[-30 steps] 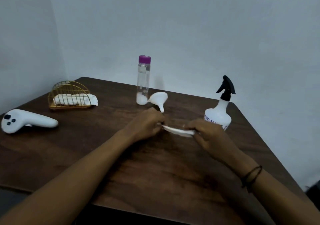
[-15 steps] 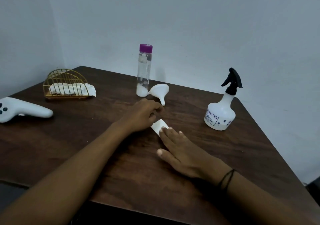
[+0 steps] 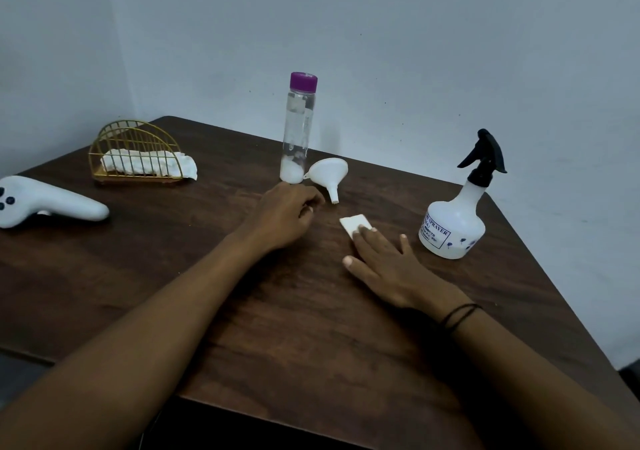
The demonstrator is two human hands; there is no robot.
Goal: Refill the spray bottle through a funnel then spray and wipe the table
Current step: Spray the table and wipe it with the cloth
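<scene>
A white spray bottle (image 3: 453,222) with a black trigger head stands on the right of the dark wooden table (image 3: 242,328). A clear bottle (image 3: 298,131) with a purple cap stands at the back, holding a little liquid. Beside it a white funnel (image 3: 327,176) lies on its side. A small folded white tissue (image 3: 353,225) lies flat on the table. My right hand (image 3: 384,262) presses flat on it with spread fingers, covering its near part. My left hand (image 3: 285,212) rests loosely curled just left of the tissue, holding nothing.
A gold wire holder (image 3: 133,155) with white tissues stands at the back left. A white handheld controller (image 3: 45,203) lies at the left edge. Walls close in behind and to the left of the table.
Both hands held the tissue stretched between them a second ago. Since then my left hand let go and my right hand pressed the folded tissue flat, sliding it right toward the spray bottle.
</scene>
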